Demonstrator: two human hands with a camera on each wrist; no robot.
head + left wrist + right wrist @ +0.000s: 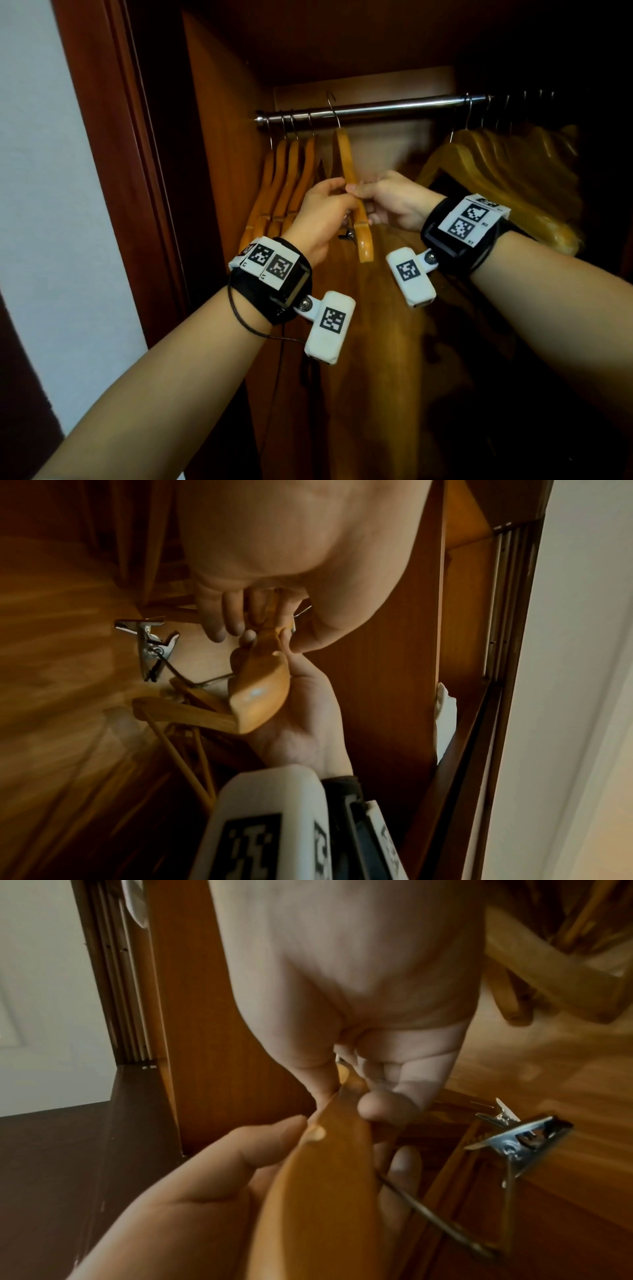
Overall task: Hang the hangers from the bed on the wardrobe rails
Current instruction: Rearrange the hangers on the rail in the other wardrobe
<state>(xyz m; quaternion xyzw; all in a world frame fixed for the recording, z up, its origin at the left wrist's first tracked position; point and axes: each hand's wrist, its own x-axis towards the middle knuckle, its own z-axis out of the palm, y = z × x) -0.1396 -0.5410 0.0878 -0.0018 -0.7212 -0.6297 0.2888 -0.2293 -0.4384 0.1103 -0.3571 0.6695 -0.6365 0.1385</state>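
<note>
Both hands are pinching one wooden hanger [352, 192] by its near arm: the left hand [320, 219] is closing thumb and fingers on it from the left, and the right hand [390, 202] is curling its fingers round the same arm from the right, fingertips of the two hands almost touching. To the left of the grip, a bunch of wooden hangers [284, 185] is hanging close together at the left end of the rail [370, 108], near the wardrobe's side panel [219, 137]. Above the grip, the held hanger's wire hook [334, 109] is crossing in front of the rail; whether it is bearing on the bar cannot be told. Just below the grip, a metal clip [150, 647] is dangling from the hanger's wire bar. Well to the right of the grip, a second, blurred group of hangers [496, 161] is hanging from the rail's right end.
</note>
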